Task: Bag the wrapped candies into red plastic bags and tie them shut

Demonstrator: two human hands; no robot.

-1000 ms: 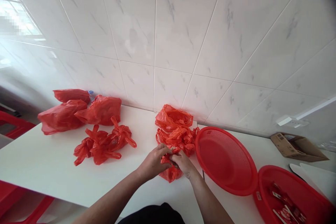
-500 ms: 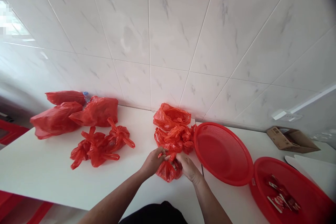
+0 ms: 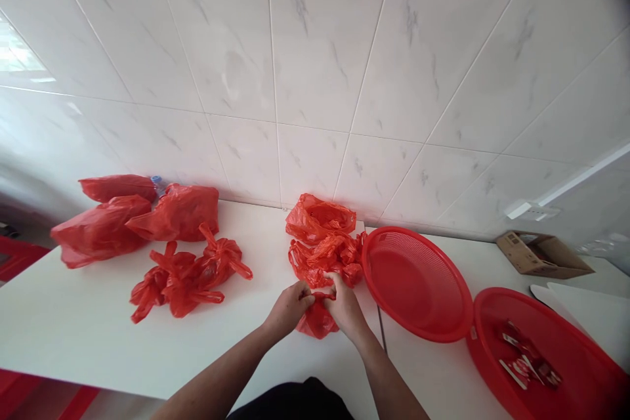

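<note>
Near the table's front, a small red plastic bag [image 3: 317,323] rests between my hands with its top gathered. My left hand [image 3: 289,308] is closed on the left side of the bag's neck, fingers curled in. On the other side my right hand [image 3: 347,310] pinches the neck with its thumb, its index finger raised and bent. What fills the bag is hidden. Just beyond my hands lies a heap of crumpled red plastic bags [image 3: 327,256], with a wider, open-mouthed red bag [image 3: 319,218] behind it against the wall.
Several knotted red bags [image 3: 189,275] sit left on the white table [image 3: 88,321], with larger full red bags [image 3: 172,213] and a blue-capped bottle [image 3: 157,184] behind. To the right stand a red mesh basket [image 3: 418,282], another basket [image 3: 581,354] holding small packets [image 3: 529,354], and a cardboard box [image 3: 544,254].
The loose handles seen between my fingers earlier are now drawn down into the gathered neck. My right index finger has lifted. The camera view has shifted slightly.
</note>
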